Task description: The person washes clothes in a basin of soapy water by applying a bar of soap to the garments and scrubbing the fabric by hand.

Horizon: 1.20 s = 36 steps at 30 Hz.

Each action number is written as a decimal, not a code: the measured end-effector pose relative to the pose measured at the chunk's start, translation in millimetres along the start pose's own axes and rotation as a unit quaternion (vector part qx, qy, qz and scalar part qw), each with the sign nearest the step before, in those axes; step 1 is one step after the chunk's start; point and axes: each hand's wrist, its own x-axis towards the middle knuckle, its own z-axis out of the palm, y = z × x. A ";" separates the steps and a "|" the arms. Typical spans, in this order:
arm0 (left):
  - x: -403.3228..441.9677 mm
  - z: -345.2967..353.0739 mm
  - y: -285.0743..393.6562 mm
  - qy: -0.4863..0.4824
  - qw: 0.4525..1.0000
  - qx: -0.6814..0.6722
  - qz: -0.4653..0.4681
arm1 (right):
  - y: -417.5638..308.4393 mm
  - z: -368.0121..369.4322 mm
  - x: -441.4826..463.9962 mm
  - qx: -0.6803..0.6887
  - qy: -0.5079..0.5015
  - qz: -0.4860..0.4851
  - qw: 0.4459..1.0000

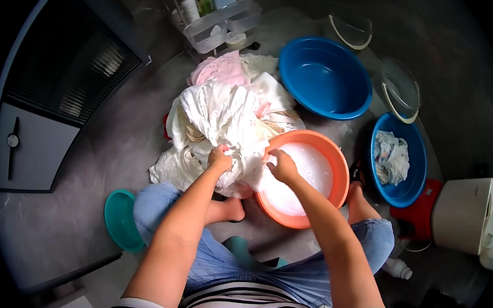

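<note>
Evidently, the handling centred on a white cloth [247, 168] that lay between the 2 hands, at the near edge of a big laundry heap [218, 104] and just beside the left side of an orange tub [342, 171]. The left hand [219, 161] had its fingers curled together and clamped on the fabric. The right hand [284, 166] was over the tub's left part, its thumb and forefinger bent towards the cloth; I could not tell whether they pinched it or only touched it. Below that hand, white sudsy water [298, 180] filled much of the tub

For good handling, in my judgement, the hands needed to take up a wide fold rather than a thin edge, so the weave would not strain, and to free the cloth gently from the layers piled against it. Keeping wet fabric inside the rim would have limited drips near the bare foot [234, 210]. Even, unhurried pulls seemed wiser than a jerk, since the tub stood close to the knees. Farther right, crumpled cloths [392, 157] lay in a small blue basin [417, 159], well apart from the heap
</note>
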 end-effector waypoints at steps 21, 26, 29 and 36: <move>-12.2 0.3 20.1 -0.019 0.998 -0.008 -0.058 | 11.3 42.6 97.4 -0.138 -0.051 -0.102 0.984; -11.5 -23.3 38.4 -0.014 0.992 -0.078 -0.096 | 24.0 46.1 104.3 0.035 0.037 -0.035 0.998; -8.1 -17.2 26.8 0.097 0.989 -0.073 -0.090 | 32.0 55.0 107.7 0.090 0.045 0.032 0.994; 38.9 9.6 -21.1 0.197 0.890 -0.376 -0.166 | 35.1 46.6 88.9 0.435 0.014 0.214 0.875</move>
